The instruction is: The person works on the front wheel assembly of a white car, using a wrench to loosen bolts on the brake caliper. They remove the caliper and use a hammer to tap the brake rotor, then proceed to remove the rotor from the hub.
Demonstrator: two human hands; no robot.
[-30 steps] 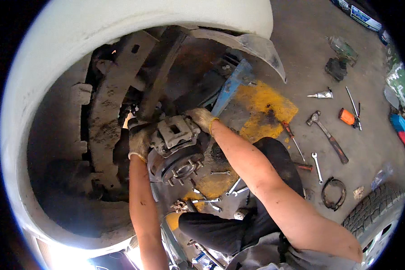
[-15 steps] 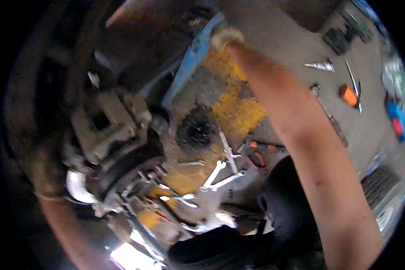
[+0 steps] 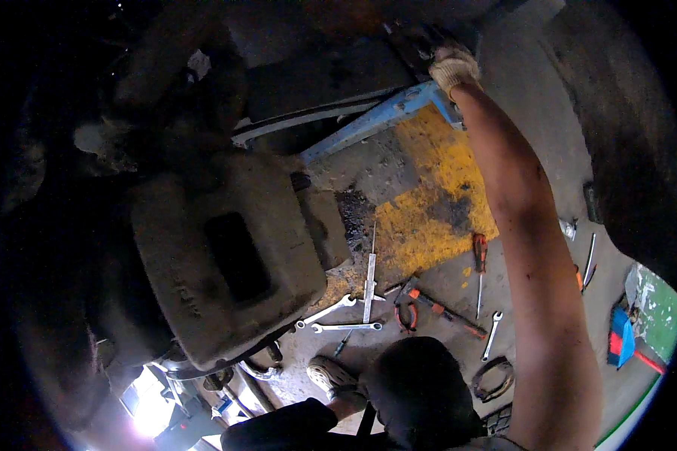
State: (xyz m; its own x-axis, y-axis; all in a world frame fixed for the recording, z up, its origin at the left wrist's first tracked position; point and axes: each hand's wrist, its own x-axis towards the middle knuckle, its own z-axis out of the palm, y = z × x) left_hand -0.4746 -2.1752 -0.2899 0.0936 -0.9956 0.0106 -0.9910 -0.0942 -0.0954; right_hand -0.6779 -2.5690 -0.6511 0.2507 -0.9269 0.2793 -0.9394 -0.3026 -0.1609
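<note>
My right arm reaches up to the top of the view. Its pale-cuffed glove (image 3: 454, 66) is at the end of a blue metal frame (image 3: 380, 120). The fingers run into shadow beside dark metal, and I cannot make out whether they grip anything. A large, dusty cast brake caliper (image 3: 271, 218) with a rectangular opening fills the left-centre. My left hand cannot be made out; the left side is very dark. Right of the brake caliper, a vernier caliper (image 3: 369, 289) lies on the floor near two combination wrenches (image 3: 327, 310).
On the floor lie a hammer (image 3: 447, 310), red-handled pliers (image 3: 407, 319), a screwdriver (image 3: 480, 259) and another wrench (image 3: 493, 334). A clog-shod foot (image 3: 326, 374) and dark-clothed knee (image 3: 421, 383) are at the bottom. A blue-and-red brush (image 3: 621, 337) lies by a green panel (image 3: 658, 301).
The view has shifted, and the brake caliper looks larger and nearer. My right hand now appears farther right, at the blue frame's end. My left forearm, seen earlier at lower left, is no longer discernible.
</note>
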